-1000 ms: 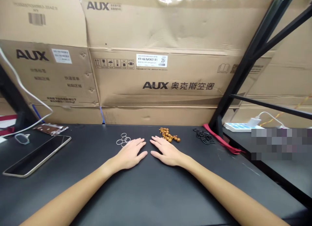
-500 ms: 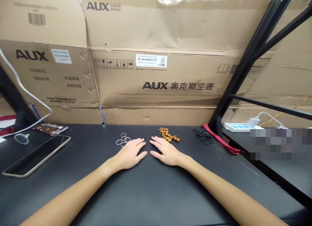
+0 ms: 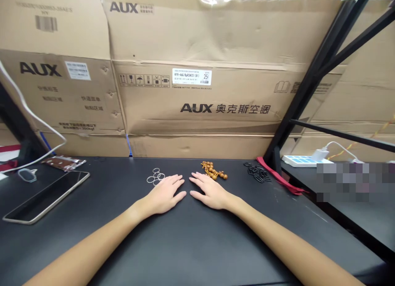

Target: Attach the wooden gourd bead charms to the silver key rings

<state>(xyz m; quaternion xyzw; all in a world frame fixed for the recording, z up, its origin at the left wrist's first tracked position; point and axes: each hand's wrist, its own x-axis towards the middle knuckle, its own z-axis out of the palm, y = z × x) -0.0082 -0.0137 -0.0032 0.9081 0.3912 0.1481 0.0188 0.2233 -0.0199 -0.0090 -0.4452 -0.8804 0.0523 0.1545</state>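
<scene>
Both hands, the left hand [image 3: 163, 194] and the right hand [image 3: 210, 191], lie flat on the desk [image 3: 197, 245] — the fingers [image 3: 177, 180] are relaxed and hold nothing. The small metal rings [image 3: 156, 176] sit just beyond the left hand; the wooden beads [image 3: 212, 170] lie aslant, just beyond the right hand.

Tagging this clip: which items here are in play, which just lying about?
In play, by the left hand and right hand: metal rings, wooden beads, black rings.
Lying about: tablet, power strip, red strap, AUX cartons.
</scene>
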